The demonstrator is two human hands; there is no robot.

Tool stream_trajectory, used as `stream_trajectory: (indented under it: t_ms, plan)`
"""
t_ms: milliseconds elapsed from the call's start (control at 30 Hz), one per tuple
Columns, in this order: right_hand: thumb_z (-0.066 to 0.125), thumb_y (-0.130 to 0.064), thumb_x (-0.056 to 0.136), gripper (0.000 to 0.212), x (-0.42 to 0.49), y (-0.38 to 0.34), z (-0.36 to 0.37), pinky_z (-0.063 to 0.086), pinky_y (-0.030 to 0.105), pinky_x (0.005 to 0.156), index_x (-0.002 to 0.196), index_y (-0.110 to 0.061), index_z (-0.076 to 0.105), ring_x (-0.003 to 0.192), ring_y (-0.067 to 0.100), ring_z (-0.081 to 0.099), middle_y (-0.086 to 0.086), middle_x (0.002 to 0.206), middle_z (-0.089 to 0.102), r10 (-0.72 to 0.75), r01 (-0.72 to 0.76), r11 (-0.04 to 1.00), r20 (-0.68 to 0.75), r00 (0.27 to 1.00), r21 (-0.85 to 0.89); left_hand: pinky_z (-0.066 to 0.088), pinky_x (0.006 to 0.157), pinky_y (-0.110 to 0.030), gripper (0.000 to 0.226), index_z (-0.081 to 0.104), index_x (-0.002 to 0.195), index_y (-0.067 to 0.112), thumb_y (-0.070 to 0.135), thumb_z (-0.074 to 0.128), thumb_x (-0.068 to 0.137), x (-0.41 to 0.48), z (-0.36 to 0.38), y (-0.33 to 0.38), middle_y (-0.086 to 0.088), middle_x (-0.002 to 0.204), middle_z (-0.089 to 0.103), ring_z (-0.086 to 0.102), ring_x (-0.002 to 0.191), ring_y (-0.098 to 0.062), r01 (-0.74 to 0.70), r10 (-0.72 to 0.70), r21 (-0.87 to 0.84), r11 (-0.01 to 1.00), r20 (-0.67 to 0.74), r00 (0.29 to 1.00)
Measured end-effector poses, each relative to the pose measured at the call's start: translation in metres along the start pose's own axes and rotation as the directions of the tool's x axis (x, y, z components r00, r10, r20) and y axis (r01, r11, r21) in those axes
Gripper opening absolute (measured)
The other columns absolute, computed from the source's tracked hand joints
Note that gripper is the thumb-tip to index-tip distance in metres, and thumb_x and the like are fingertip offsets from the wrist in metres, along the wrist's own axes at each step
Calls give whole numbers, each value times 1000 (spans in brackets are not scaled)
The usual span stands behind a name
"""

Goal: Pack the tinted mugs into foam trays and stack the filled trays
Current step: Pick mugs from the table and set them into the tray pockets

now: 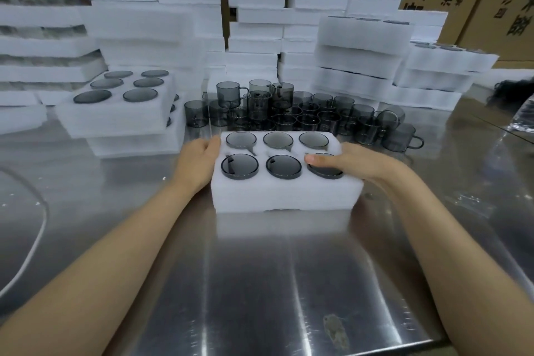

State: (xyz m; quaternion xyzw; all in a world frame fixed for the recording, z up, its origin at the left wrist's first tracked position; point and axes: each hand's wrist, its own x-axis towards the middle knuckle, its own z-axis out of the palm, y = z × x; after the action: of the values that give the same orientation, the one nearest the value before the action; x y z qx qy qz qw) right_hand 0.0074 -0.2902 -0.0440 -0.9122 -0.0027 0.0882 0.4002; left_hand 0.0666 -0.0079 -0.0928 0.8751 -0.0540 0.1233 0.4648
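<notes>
Grip matters in the head view: our left hand (199, 159) and right hand (358, 166) clamp the ends of the full foam tray (284, 196) at frame centre, so we should lift it level, then square it on the filled stack (115, 121) at centre left.

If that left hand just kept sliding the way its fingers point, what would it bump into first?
Likely the loose mugs standing just behind the foam tray, whose left end the left hand grips; depth is hard to judge.
</notes>
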Motion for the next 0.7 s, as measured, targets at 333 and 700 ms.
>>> stream_trajectory:
  t_ms: [333, 700]
  plan:
    - [58, -71, 75, 69, 5, 20, 6, 52, 18, 80, 131, -39, 34, 111, -9, 56, -24, 127, 45, -217, 277, 906, -210, 953, 320, 46, 103, -35, 63, 45, 141, 20, 44, 57, 83, -3, -3, 1, -1, 132, 61, 58, 121, -17, 94, 108, -644, 759, 267, 958]
    - [57, -24, 96, 66, 14, 16, 23, 43, 12, 94, 148, -44, 22, 132, -3, 41, -24, 146, 41, -427, 485, 749, -231, 874, 451, 54, 84, -23, 96, 45, 134, 37, 57, 88, 51, 8, -9, -11, 10, 125, 66, 63, 114, -11, 138, 176, -678, 722, 373, 911]
